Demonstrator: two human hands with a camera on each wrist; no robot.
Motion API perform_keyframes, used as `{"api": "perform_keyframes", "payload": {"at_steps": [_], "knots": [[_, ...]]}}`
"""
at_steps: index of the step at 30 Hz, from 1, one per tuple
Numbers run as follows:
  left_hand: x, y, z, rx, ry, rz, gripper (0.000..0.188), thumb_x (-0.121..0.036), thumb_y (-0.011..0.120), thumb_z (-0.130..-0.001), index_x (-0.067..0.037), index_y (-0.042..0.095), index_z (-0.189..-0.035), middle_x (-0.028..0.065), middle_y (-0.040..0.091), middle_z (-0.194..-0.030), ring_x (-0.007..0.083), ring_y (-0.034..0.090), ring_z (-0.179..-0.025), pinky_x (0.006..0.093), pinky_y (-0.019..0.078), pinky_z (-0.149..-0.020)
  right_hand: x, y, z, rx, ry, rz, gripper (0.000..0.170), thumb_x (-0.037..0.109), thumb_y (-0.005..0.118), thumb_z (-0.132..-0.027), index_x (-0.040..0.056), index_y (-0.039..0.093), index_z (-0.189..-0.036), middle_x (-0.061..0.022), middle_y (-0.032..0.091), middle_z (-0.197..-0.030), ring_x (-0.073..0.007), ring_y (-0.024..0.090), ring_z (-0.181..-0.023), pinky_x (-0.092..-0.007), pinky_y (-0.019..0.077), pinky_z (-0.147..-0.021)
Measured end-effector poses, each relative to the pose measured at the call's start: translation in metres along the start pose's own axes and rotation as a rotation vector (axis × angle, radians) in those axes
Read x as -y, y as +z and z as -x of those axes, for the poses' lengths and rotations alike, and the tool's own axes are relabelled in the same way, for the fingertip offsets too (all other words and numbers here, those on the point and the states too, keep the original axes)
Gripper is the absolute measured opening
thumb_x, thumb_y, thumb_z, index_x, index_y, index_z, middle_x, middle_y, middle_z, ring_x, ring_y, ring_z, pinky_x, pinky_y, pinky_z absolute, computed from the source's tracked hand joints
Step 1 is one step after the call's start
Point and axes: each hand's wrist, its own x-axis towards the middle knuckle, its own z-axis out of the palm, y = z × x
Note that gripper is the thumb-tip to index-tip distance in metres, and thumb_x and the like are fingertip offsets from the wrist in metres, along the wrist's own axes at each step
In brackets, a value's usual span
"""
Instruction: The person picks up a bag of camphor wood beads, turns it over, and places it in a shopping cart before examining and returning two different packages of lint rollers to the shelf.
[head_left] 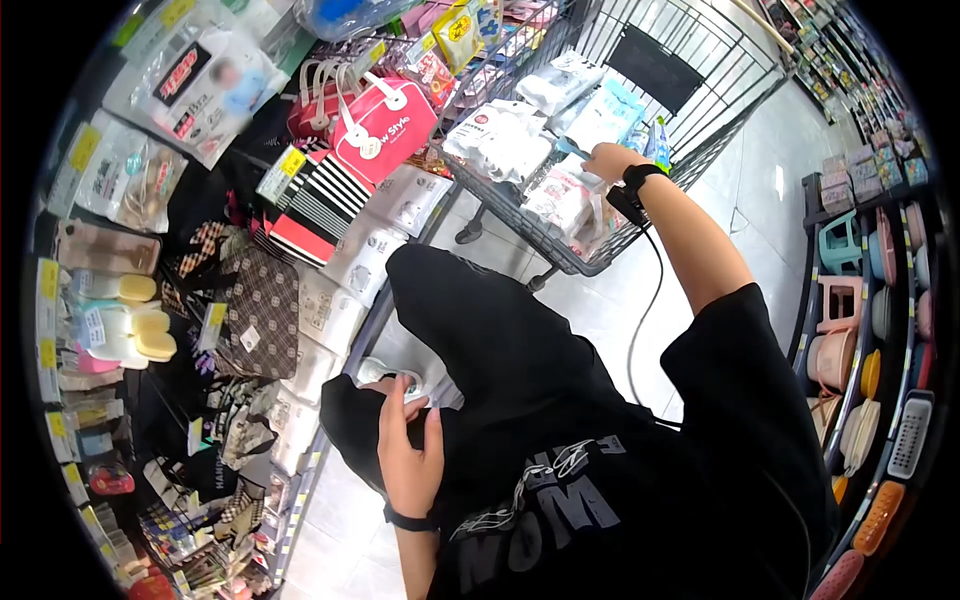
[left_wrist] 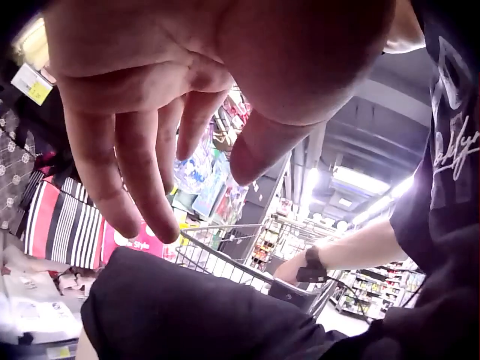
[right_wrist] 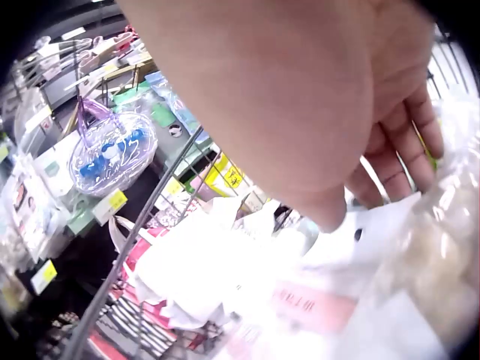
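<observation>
Two bare hands were well apart, one inside the shopping cart [head_left: 588, 268] and one outside it. The right hand [head_left: 612, 162] was over the goods in the cart, its fingers at the lower edge of a blue-and-white pack [head_left: 606, 115] lying there; whether they pinched it or merely touched it, I could not tell. Outside the cart, the left hand [head_left: 408, 465] held nothing, its fingers loosely spread. White packs [head_left: 500, 140] crowded the blue-and-white one within the cart, and a red handbag [head_left: 388, 130] was on display beside it. A cable [head_left: 659, 275] drooped outside the cart from the right wrist; a quick pull away could have snagged it on the rim. The wrappings looked slick, so a weak hold might have let a pack slip.
</observation>
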Motion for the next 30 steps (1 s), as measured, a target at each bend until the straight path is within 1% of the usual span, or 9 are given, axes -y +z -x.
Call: {"api": "perform_keyframes", "payload": {"at_steps": [3, 8, 14, 18, 19, 22, 25, 28, 30], "knots": [[-0.002, 0.005, -0.001, 0.053, 0.047, 0.005, 0.055, 0.001, 0.063, -0.093, 0.001, 0.048, -0.146, 0.0204, 0.064, -0.133, 0.0265, 0.07, -0.109, 0.0351, 0.053, -0.096, -0.004, 0.004, -0.004, -0.048, -0.12, 0.0, 0.046, 0.041, 0.066, -0.087, -0.0016, 0.075, -0.1, -0.0232, 0.074, -0.095, -0.042, 0.071, -0.092, -0.0456, 0.0554, -0.083], [0.013, 0.013, -0.002, 0.096, 0.062, 0.058, 0.053, -0.004, 0.066, -0.094, 0.003, 0.049, -0.143, 0.0205, 0.063, -0.131, 0.0281, 0.07, -0.107, 0.0358, 0.0533, -0.094, 0.012, 0.001, 0.02, -0.242, -0.359, -0.231, 0.035, 0.032, 0.064, -0.095, 0.001, 0.068, -0.109, -0.0226, 0.071, -0.101, -0.0404, 0.068, -0.097, -0.0441, 0.0527, -0.087], [-0.001, 0.019, -0.031, 0.075, 0.135, 0.078, 0.058, -0.005, 0.07, -0.09, 0.001, 0.049, -0.144, 0.0184, 0.066, -0.129, 0.029, 0.065, -0.118, 0.0372, 0.0493, -0.101, 0.109, -0.069, 0.154, -0.393, -0.876, -0.171, 0.018, 0.013, 0.055, -0.102, 0.0033, 0.064, -0.114, -0.0163, 0.068, -0.106, -0.0366, 0.066, -0.097, -0.0414, 0.0527, -0.084], [-0.035, 0.023, -0.05, -0.105, 0.311, -0.184, 0.085, -0.014, 0.08, -0.083, 0.005, 0.034, -0.152, 0.0225, 0.049, -0.149, 0.0343, 0.054, -0.131, 0.04, 0.0433, -0.107, 0.152, -0.1, 0.228, -0.381, -1.122, -0.252, 0.007, 0.006, 0.059, -0.096, 0.0018, 0.062, -0.101, -0.0138, 0.07, -0.11, -0.0318, 0.068, -0.1, -0.0407, 0.0549, -0.085], [-0.045, 0.021, -0.051, -0.096, 0.307, -0.103, 0.098, -0.017, 0.086, -0.079, 0.006, 0.028, -0.155, 0.0249, 0.043, -0.152, 0.0389, 0.046, -0.139, 0.0441, 0.0396, -0.113, 0.16, -0.103, 0.245, -0.361, -1.134, -0.326, 0.004, 0.003, 0.061, -0.093, 0.0022, 0.06, -0.096, -0.0141, 0.071, -0.112, -0.0319, 0.069, -0.101, -0.0405, 0.0561, -0.085], [-0.054, 0.031, -0.05, -0.029, 0.255, 0.401, 0.102, -0.013, 0.089, -0.075, 0.005, 0.028, -0.154, 0.0231, 0.046, -0.15, 0.0324, 0.05, -0.136, 0.0413, 0.0428, -0.11, 0.179, -0.102, 0.271, -0.23, -1.334, -0.419, 0.012, 0.001, 0.065, -0.091, 0.0032, 0.065, -0.103, -0.0156, 0.071, -0.112, -0.0294, 0.071, -0.101, -0.0403, 0.0569, -0.084], [-0.033, 0.039, -0.04, 0.11, 0.114, 0.588, 0.077, -0.008, 0.089, -0.074, 0.003, 0.046, -0.137, 0.0157, 0.064, -0.127, 0.0216, 0.065, -0.114, 0.0351, 0.0515, -0.098, 0.194, -0.09, 0.277, -0.062, -1.358, -0.531, 0.021, 0.003, 0.068, -0.092, 0.0009, 0.066, -0.112, -0.0152, 0.069, -0.113, -0.0295, 0.07, -0.101, -0.0405, 0.0561, -0.088], [-0.029, 0.044, -0.034, 0.054, -0.139, 0.828, 0.065, -0.006, 0.085, -0.081, 0.003, 0.049, -0.134, 0.0119, 0.065, -0.123, 0.0194, 0.064, -0.113, 0.035, 0.0517, -0.097, 0.205, -0.07, 0.263, -0.062, -1.077, -0.627, 0.031, 0.005, 0.068, -0.094, 0.0005, 0.061, -0.124, -0.0158, 0.066, -0.118, -0.0297, 0.068, -0.104, -0.0388, 0.0546, -0.092], [-0.012, 0.044, -0.033, -0.007, -0.233, 0.927, 0.056, -0.008, 0.076, -0.09, 0.002, 0.047, -0.138, 0.0114, 0.062, -0.129, 0.0189, 0.063, -0.114, 0.034, 0.0504, -0.099, 0.208, -0.047, 0.253, 0.121, -0.878, -0.867, 0.051, 0.009, 0.066, -0.098, 0.0011, 0.042, -0.142, -0.0158, 0.061, -0.13, -0.0232, 0.065, -0.111, -0.0362, 0.0524, -0.095]]}}
